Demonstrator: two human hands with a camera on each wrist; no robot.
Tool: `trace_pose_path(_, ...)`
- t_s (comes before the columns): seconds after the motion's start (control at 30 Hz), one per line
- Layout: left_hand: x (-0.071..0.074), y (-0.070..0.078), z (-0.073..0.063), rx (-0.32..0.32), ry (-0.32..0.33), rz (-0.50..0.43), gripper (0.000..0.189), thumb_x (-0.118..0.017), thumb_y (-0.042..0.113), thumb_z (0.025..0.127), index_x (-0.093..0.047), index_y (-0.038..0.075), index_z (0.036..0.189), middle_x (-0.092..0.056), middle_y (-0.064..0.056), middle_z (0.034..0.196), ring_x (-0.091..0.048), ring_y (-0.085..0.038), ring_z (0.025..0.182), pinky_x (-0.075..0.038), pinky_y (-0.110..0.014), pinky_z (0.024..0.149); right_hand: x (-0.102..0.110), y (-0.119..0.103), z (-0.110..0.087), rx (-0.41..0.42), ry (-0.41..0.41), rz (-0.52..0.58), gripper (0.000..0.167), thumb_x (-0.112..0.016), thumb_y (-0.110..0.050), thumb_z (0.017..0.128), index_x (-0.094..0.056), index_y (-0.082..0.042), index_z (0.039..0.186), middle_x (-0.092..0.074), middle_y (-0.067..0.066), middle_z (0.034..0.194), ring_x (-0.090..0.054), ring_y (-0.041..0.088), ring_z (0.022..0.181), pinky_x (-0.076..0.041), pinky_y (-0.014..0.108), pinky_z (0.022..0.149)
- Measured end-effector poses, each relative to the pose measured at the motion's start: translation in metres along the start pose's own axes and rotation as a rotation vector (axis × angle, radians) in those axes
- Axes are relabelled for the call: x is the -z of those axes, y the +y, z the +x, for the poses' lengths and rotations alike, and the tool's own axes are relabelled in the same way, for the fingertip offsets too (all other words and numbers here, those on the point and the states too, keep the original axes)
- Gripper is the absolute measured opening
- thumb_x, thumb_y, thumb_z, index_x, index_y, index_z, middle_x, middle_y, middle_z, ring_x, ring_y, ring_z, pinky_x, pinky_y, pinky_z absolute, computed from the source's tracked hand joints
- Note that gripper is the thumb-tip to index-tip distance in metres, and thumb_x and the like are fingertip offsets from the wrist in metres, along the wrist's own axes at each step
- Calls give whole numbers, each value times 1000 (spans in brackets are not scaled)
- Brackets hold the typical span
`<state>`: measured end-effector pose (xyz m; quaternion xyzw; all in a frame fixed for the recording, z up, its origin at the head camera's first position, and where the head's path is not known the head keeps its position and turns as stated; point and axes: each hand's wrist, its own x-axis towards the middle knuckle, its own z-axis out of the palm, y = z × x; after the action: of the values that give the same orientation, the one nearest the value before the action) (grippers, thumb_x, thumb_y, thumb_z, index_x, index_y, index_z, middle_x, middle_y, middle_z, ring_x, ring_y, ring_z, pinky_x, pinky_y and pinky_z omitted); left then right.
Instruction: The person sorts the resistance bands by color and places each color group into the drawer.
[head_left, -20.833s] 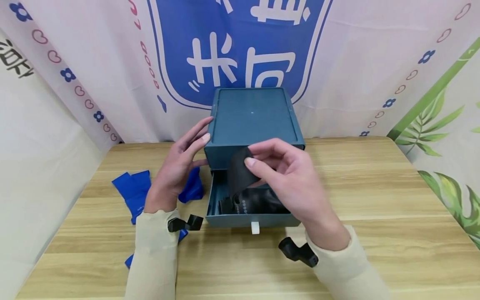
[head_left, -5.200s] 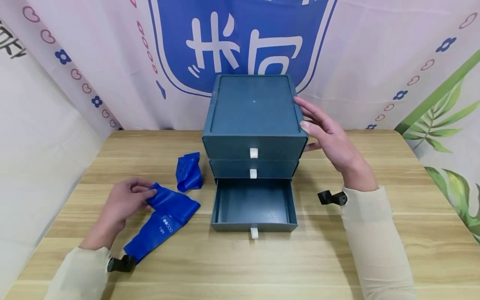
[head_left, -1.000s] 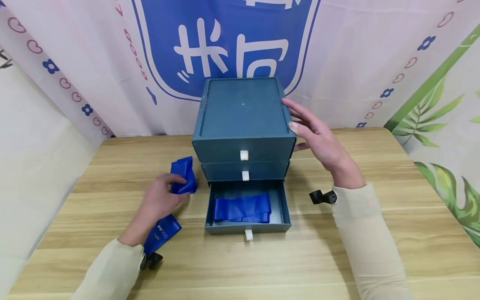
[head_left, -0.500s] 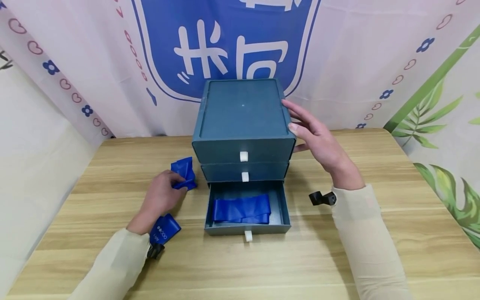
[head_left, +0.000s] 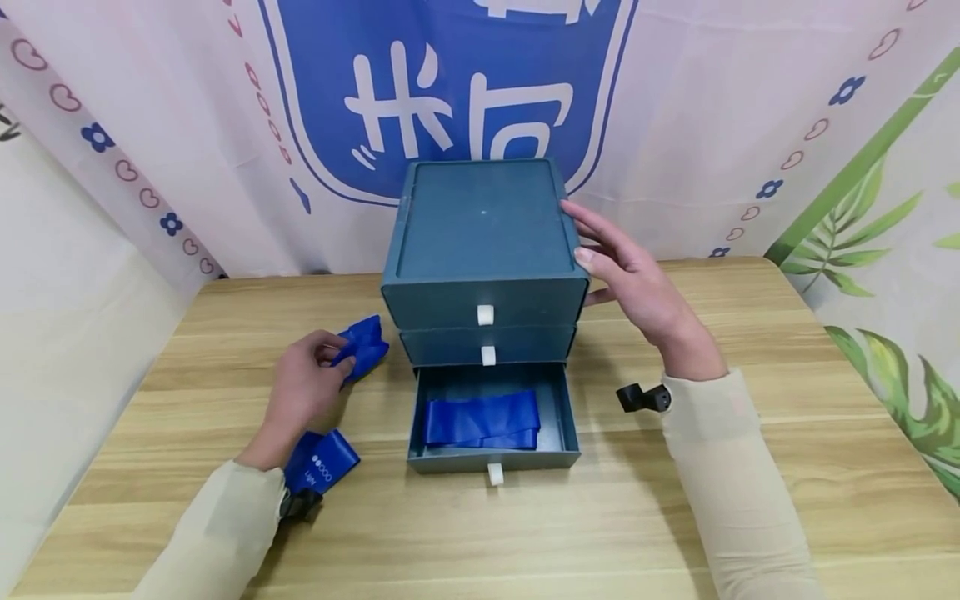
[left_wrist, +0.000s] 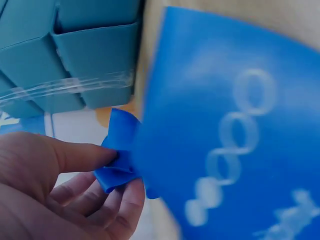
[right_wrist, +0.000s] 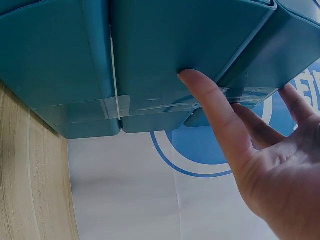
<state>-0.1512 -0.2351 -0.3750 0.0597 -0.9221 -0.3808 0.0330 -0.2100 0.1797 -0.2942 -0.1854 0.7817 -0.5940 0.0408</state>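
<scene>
My left hand pinches a crumpled blue resistance band on the table, left of a dark teal three-drawer unit. In the left wrist view, thumb and fingers close on a fold of that band. Another blue resistance band, printed "Light" with a row of dots, lies by my left wrist and looms large in the left wrist view. A folded blue resistance band lies inside the pulled-out bottom drawer. My right hand rests with spread fingers against the unit's right side.
Both upper drawers are closed, each with a white pull tab. Clear tape runs across the unit's side. Behind the wooden table hangs a printed curtain.
Earlier a higher drawer held black items; later the bottom drawer stood open and empty, then received a folded blue band. My left hand has since grasped the crumpled band and drawn it slightly left.
</scene>
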Motion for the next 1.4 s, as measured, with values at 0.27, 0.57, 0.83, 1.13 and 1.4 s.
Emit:
trace_pose_path(0.27, 29, 20, -4, 91, -20, -234, 38, -69, 19, 106, -63, -1, 139, -75, -9, 114, -68, -1, 85, -61, -19, 74, 0, 1, 0, 2, 0, -1, 56, -50, -37, 112, -38, -45, 166, -36, 1, 175, -47, 34, 149, -60, 46, 92)
trace_pose_path(0.57, 54, 49, -28, 87, -166, -411, 44, -73, 29, 104, -60, 7, 140, -74, 17, 105, -73, -5, 97, -61, -18, 87, 0, 1, 1, 7, 3, -5, 55, -50, -37, 112, -38, -45, 166, -36, 1, 174, -48, 34, 148, -61, 46, 92)
trace_pose_path(0.83, 52, 71, -56, 48, -287, -570, 34, -77, 21, 102, -66, 7, 131, -79, 8, 107, -77, -12, 97, -63, -22, 89, 0, 2, 0, 10, -2, 6, 56, -50, -37, 112, -38, -44, 166, -36, 1, 175, -48, 34, 149, -61, 46, 91)
trace_pose_path(1.13, 23, 95, -73, 25, -398, -516, 38, -77, 19, 102, -66, 1, 133, -77, -1, 112, -75, -17, 101, -60, -25, 89, 0, 2, 1, 11, -10, 6, 56, -50, -37, 112, -37, -44, 167, -35, 1, 175, -47, 34, 150, -60, 49, 94)
trace_pose_path(1.4, -20, 114, -72, 55, -488, -559, 26, -75, 11, 101, -68, 2, 125, -76, -6, 109, -71, -20, 97, -59, -28, 84, -1, 2, 1, 13, -12, 10, 56, -49, -37, 112, -37, -43, 167, -35, 2, 175, -47, 35, 150, -60, 53, 96)
